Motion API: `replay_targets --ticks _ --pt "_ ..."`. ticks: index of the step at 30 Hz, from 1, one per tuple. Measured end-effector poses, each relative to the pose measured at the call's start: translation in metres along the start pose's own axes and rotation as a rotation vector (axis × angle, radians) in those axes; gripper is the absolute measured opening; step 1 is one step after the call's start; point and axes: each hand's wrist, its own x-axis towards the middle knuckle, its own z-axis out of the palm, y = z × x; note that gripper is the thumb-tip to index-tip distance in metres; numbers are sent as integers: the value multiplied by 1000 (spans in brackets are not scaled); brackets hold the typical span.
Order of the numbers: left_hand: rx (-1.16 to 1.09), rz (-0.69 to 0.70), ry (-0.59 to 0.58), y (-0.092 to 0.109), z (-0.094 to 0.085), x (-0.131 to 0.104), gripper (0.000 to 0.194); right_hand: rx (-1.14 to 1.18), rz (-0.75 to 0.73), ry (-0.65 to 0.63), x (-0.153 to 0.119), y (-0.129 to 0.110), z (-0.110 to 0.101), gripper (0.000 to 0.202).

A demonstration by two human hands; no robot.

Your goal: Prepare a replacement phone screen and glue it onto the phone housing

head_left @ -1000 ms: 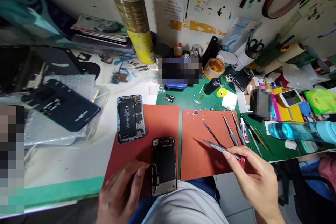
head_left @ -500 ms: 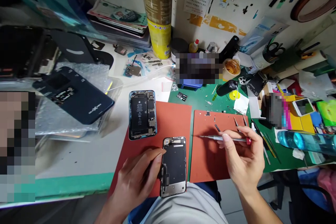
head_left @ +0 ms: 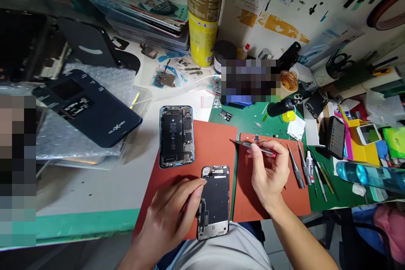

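My left hand is closed, thumb and forefinger pinched at the upper left edge of a phone screen assembly. That screen lies with its inner side up at the front edge of a red mat. Between the fingers and thumb of my right hand is a slim screwdriver with a grey knurled shaft and red end. Its tip points left, above and to the right of the screen. Beyond my left hand rests an opened phone body, blue-framed, its battery and boards exposed.
Tweezers-like tools and a glue tube lie to the right. A tall spray can stands at the back. On bubble wrap at the left sits a dark blue device. A blue bottle lies far right.
My right hand has moved left and away from my body with the screwdriver, uncovering the tools on the right. My left hand stays at the screen's edge. The view has shifted slightly.
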Motion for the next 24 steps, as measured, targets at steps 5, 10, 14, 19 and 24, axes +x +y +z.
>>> replay_targets --ticks 5,10,14,19,24 --pt "16 -44 -15 2 1 1 19 8 53 28 2 0 3 21" --pt "-42 -81 32 3 5 2 15 99 190 40 4 -9 0 23" --pt "-118 -156 45 4 9 2 14 315 421 -8 -2 -25 -12 28" --pt "-135 -123 37 4 11 1 18 451 560 -147 -16 -38 -21 29" --pt "-114 -67 -18 5 7 1 18 440 559 -202 -22 -43 -18 27"
